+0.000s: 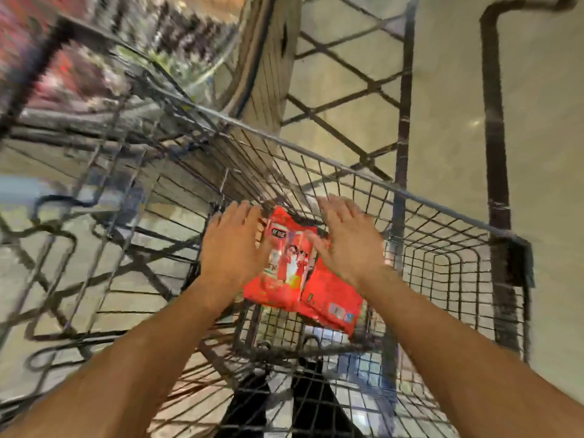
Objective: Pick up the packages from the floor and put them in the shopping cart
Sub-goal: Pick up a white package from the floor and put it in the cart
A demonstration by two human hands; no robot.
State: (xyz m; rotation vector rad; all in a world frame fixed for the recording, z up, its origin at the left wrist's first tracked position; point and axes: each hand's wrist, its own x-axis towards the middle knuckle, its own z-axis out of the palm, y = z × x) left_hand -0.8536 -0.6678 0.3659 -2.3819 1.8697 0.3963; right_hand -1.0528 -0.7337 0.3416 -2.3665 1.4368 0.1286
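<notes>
Red packages (pixel 295 273), edges behind both hands.

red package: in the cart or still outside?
In: the red package sits inside the cart's wire basket, between both hands.

Packages (pixel 297 273) showing bright red with white and yellow printing. Shopping cart (pixel 442 248) showing dark grey wire grid; floor (pixel 543 121) showing pale beige.

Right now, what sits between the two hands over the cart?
In the head view, the red packages lie between the left hand and the right hand, inside the wire shopping cart. Both hands have straight fingers beside the packages.
</notes>
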